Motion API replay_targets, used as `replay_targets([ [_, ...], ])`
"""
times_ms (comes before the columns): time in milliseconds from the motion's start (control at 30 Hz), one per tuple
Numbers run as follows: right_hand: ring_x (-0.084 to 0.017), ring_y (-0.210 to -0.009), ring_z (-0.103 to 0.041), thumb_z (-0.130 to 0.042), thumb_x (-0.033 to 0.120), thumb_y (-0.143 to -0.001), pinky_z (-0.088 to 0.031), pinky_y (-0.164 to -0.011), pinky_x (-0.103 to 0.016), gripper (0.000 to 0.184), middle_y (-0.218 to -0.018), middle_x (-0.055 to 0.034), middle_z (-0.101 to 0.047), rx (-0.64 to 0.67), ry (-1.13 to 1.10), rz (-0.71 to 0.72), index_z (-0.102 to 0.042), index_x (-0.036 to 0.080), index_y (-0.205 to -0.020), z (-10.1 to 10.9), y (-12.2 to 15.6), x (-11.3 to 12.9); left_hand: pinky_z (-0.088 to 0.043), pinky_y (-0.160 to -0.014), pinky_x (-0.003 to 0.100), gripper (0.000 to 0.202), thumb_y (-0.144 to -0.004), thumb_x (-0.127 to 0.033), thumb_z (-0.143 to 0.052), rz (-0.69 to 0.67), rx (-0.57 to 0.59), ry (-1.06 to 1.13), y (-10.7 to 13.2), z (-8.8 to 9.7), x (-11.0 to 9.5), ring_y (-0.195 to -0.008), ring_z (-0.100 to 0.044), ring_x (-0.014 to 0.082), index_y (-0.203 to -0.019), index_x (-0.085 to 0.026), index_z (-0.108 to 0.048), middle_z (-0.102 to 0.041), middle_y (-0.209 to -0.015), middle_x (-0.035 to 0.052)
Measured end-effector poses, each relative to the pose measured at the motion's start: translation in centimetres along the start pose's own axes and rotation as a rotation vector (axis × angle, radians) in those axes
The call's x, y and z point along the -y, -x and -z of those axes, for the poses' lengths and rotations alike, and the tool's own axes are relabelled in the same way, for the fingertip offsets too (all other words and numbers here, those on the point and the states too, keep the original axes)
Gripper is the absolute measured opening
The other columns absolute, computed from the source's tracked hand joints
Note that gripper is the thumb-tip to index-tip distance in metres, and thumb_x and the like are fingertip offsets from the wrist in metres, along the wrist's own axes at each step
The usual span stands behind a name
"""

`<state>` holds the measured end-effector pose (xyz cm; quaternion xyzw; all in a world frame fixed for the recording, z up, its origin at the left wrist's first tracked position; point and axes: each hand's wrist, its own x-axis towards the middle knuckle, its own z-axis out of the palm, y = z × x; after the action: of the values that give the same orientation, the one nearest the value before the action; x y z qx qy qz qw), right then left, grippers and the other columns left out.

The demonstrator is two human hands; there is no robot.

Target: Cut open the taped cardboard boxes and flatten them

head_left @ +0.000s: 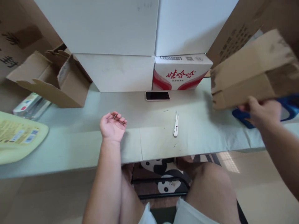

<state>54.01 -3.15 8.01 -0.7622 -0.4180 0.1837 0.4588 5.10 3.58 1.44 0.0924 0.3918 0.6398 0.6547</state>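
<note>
My right hand grips the lower edge of a brown cardboard box, tilted above the right side of the table. Its fingertips are partly hidden by the box. My left hand rests palm up on the pale green cloth with loosely curled fingers apart, holding nothing. Between the hands lies a white utility knife, its blade end pointing away from me. Farther back, a phone with a dark screen lies flat in front of the white boxes.
An open cardboard box and a pale yellow-green bottle are on the left. A white and red carton stands at the back beside large white boxes. A blue object sits under the raised box. The table's front edge runs before my knees.
</note>
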Motion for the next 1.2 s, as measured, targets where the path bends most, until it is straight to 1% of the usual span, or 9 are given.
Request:
replay_targets([
  [133,-0.015,-0.065,-0.067,-0.058,0.025,-0.09,-0.058,-0.071,-0.035,0.019,-0.066,-0.0025,-0.062,0.095,0.023,-0.197,-0.05,0.022,-0.072,-6.4,-6.0,3.8,-0.045,-0.05,0.024,0.018,-0.077,-0.03,-0.049,-0.017,0.014,0.027,0.1,0.2,-0.3,-0.047,-0.047,0.0092,-0.068,-0.017,-0.056,-0.049,-0.059,-0.0024],
  [333,-0.018,-0.062,-0.071,-0.069,0.019,-0.082,-0.06,-0.061,-0.033,0.005,-0.075,-0.0103,-0.074,0.611,0.158,-0.163,-0.065,0.016,-0.083,-17.8,-0.3,8.3,-0.041,-0.051,0.023,0.017,-0.075,-0.031,-0.053,-0.041,0.038,0.149,0.5,1.6,-2.4,-0.046,-0.045,0.0078,-0.067,-0.017,-0.056,-0.047,-0.059,-0.0038],
  [433,-0.017,-0.063,-0.071,-0.067,0.017,-0.082,-0.058,-0.061,-0.029,0.007,-0.079,-0.0076,-0.076,0.812,0.265,0.049,-0.069,0.016,-0.088,-23.6,3.9,12.0,-0.039,-0.05,0.022,0.017,-0.076,-0.03,-0.051,-0.05,0.024,0.217,1.0,2.8,-3.9,-0.046,-0.044,0.0077,-0.067,-0.016,-0.056,-0.046,-0.058,-0.0037],
  [567,-0.018,-0.074,-0.072,-0.057,0.019,-0.085,-0.057,-0.076,-0.032,0.03,-0.084,-0.0043,-0.077,0.947,0.486,0.583,-0.065,0.019,-0.115,-32.1,9.4,19.2,-0.038,-0.051,0.022,0.018,-0.078,-0.029,-0.05,-0.093,-0.01,0.296,2.0,4.7,-6.0,-0.045,-0.043,0.0069,-0.067,-0.016,-0.056,-0.045,-0.059,-0.0039],
  [733,-0.025,-0.089,-0.071,-0.054,0.02,-0.084,-0.054,-0.085,-0.039,0.071,-0.096,-0.0064,-0.078,0.9,0.503,1.015,-0.033,0.021,-0.152,-42.3,16.2,27.8,-0.037,-0.051,0.022,0.021,-0.081,-0.026,-0.046,-0.146,-0.057,0.379,2.6,6.6,-8.1,-0.045,-0.043,0.0071,-0.066,-0.016,-0.055,-0.045,-0.057,-0.0035],
  [833,-0.03,-0.1,-0.068,-0.053,0.022,-0.084,-0.053,-0.087,-0.044,0.077,-0.109,-0.0126,-0.074,0.775,0.523,1.068,-0.025,0.02,-0.156,-47.0,18.0,31.1,-0.034,-0.051,0.022,0.022,-0.081,-0.026,-0.045,-0.163,-0.059,0.398,2.5,7.3,-8.9,-0.044,-0.042,0.0075,-0.064,-0.016,-0.054,-0.044,-0.055,-0.003],
  [967,-0.033,-0.112,-0.064,-0.055,0.025,-0.084,-0.05,-0.093,-0.048,0.056,-0.123,-0.0176,-0.068,0.759,0.668,1.021,-0.049,0.017,-0.14,-50.2,17.4,32.7,-0.034,-0.053,0.023,0.017,-0.078,-0.025,-0.047,-0.235,0.004,0.313,2.7,7.7,-9.1,-0.046,-0.043,0.0084,-0.065,-0.017,-0.054,-0.047,-0.056,-0.0019],
  [1067,-0.036,-0.113,-0.063,-0.057,0.029,-0.085,-0.049,-0.094,-0.05,0.041,-0.121,-0.0199,-0.068,0.738,0.701,1.013,-0.062,0.014,-0.123,-49.6,16.6,32.4,-0.036,-0.056,0.023,0.013,-0.077,-0.023,-0.052,-0.352,0.007,0.16,2.7,8.0,-8.7,-0.053,-0.047,0.0098,-0.066,-0.017,-0.055,-0.05,-0.059,-0.0012],
  [1200,-0.03,-0.099,-0.07,-0.056,0.038,-0.087,-0.054,-0.09,-0.044,0.038,-0.099,-0.0113,-0.074,0.747,0.601,1.024,-0.065,0.019,-0.118,-44.1,17.0,29.5,-0.037,-0.063,0.023,0.014,-0.079,-0.018,-0.051,-0.623,-0.407,0.056,2.4,8.9,-8.6,-0.061,-0.046,0.0102,-0.065,-0.019,-0.05,-0.046,-0.062,-0.0028],
])
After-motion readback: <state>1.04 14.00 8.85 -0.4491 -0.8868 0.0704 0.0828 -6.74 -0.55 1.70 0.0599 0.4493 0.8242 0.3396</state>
